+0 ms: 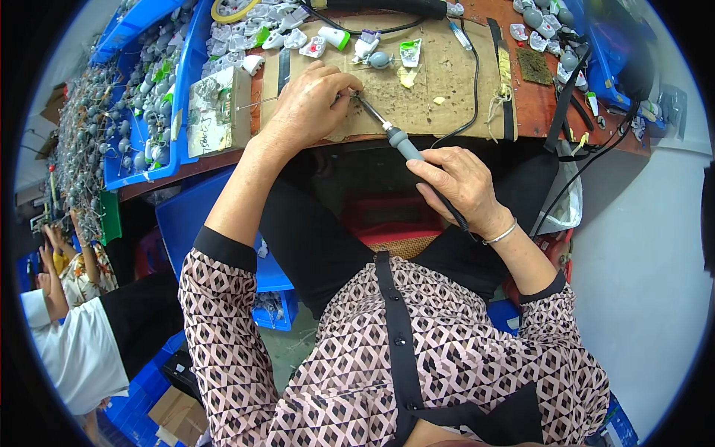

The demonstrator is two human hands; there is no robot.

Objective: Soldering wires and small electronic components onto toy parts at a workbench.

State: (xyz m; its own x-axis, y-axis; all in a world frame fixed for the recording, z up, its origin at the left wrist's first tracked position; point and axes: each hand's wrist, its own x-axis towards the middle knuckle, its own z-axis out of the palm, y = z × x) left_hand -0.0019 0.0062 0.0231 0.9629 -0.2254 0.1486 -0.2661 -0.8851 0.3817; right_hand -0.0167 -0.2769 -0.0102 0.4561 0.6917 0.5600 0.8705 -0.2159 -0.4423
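Left hand [311, 104]: fingers curled together, pinching a very small part against the cardboard mat [454, 82]; part itself too small to name, mostly hidden under the fingertips

Right hand [463, 182]: closed around the grey handle of the soldering iron [387, 128], gripping it like a pen, thin bracelet on the wrist

Iron tip: pointing up and left, touching or just beside the small part under the left fingers; contact itself not possible to tell

Iron cable [475, 67]: black, running over the mat toward the far edge of the bench

Work place: brown mat with many burn marks and solder spots, lying on a reddish bench

Far edge of the mat: small white and green plastic pieces [335, 39], loose, well apart from the tip

Left side: blue trays [141, 167] full of grey and green small pieces; a small open box [212, 112] just beside the left hand

Progress, as judgement: one joint seemingly in hand right now; many loose pieces on the mat and in the trays, finished or not cannot be told

Nearby: another person in white shirt [74, 350] at lower left, hands apart from this bench
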